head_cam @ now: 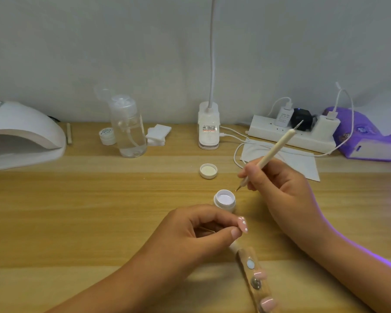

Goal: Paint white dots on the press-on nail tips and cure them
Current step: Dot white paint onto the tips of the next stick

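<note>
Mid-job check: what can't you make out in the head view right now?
Head view:
- tip of the dotting pen: too small to show paint.
- nail strip: lower end cut by bottom edge; upper end hidden behind left hand.
- curing lamp: left part cut by frame edge.

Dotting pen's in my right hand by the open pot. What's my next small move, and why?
Probably dip the dotting pen tip-first into the open pot: its tip hangs beside the rim with no white visible, while your left hand holds the pink nail tip, already carrying dots.
</note>
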Available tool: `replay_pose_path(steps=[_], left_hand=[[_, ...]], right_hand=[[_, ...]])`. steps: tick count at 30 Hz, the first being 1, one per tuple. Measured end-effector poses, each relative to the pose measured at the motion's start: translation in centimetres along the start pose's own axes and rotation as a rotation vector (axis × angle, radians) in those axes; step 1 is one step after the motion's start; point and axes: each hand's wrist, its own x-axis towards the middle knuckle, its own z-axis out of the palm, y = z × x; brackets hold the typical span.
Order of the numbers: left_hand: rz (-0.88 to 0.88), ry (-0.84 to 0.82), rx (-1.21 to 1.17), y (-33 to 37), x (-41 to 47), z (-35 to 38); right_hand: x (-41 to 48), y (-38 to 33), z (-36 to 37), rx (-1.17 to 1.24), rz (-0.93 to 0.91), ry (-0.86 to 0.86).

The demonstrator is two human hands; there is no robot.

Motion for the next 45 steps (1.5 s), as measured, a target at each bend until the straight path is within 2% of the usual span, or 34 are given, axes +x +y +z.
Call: replay_pose_path(steps=[14, 36, 45], left_hand=[[0.033, -0.018, 0.015, 0.03, 0.01, -0.05], [0.038, -0.020, 0.066, -0.63, 0.19, 0.02], [0.027, -0.025, 0.052, -0.66, 0.18, -0.09]], right_hand=[[-0.08, 0.59, 0.18, -0.190, -0.155, -0.108], [0.13, 0.47, 0.55, -0.249, -0.130, -0.177], [-0.07, 0.17, 0.55, -0.226, -0.106, -0.156]])
